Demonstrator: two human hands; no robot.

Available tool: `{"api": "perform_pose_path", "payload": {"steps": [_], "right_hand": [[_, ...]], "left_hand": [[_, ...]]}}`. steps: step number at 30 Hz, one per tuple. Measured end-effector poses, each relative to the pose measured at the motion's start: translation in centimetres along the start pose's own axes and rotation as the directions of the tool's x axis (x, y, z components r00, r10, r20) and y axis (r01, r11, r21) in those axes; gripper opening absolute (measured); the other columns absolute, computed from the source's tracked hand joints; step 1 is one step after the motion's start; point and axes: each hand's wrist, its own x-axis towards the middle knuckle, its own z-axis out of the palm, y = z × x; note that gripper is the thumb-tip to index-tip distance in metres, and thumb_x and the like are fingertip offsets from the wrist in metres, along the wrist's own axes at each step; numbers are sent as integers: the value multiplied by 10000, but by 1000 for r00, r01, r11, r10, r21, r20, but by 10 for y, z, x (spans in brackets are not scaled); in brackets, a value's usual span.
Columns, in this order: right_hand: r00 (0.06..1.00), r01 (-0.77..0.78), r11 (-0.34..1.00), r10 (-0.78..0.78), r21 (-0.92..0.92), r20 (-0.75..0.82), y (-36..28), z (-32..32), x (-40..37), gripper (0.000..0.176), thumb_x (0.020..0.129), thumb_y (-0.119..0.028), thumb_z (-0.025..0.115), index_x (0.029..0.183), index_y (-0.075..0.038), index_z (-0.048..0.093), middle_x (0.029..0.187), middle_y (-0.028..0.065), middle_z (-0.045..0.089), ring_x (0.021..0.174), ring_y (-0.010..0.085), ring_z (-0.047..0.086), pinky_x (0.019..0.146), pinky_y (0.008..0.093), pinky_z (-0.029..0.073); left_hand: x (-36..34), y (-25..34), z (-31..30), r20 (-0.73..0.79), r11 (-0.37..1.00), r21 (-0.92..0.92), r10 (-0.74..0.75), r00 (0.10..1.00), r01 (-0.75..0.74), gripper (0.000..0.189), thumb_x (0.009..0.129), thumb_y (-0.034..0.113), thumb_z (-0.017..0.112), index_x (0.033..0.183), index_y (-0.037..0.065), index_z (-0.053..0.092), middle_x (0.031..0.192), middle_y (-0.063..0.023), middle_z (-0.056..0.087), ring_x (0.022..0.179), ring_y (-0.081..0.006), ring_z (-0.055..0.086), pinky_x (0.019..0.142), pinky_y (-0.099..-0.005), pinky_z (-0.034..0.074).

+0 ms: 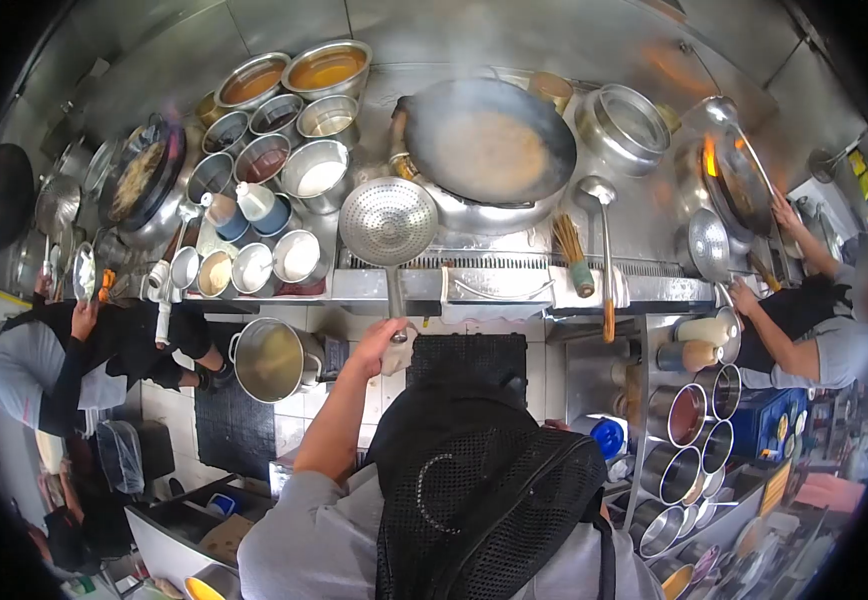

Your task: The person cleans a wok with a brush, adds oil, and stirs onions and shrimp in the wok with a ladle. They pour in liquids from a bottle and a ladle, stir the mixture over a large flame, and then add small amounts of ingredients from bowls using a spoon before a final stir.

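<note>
My left hand (384,345) is closed round the handle of a perforated metal strainer (389,222), together with a beige cloth (400,352). The strainer's round bowl is over the stove front, left of a steaming dark wok (491,140) that holds brownish liquid. My right hand is hidden behind my body and cap. To the wok's right, a ladle (597,190) with a wooden handle end lies near a bamboo brush (572,255).
Metal bowls of sauces and powders (317,168) stand left of the wok. A large pot (272,360) is at the lower left. Co-workers stand at both sides, one's hands (744,298) near a flaming wok (737,185). Steel containers (676,414) line the right.
</note>
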Motion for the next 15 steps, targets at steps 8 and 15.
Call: {"api": "perform_pose_path", "payload": {"steps": [8,15], "right_hand": [[966,-153,988,153,-20,210,107,74,5,480,771,-334,681,1158,-52,691,1144,191,681,1102,293,643,960,353,487],[914,-300,952,270,55,304,100,56,2,507,780,-310,691,1194,-19,662,1152,181,678,1083,270,646,926,352,500]], "left_hand": [[-19,-12,-25,114,983,-155,-83,990,100,468,935,442,625,1166,36,591,1009,-82,664,866,-198,661,741,-369,562],[-6,-157,-194,-151,401,892,-170,974,208,631,846,459,675,1245,-9,536,1061,-122,662,835,-239,662,731,-361,562]]}}
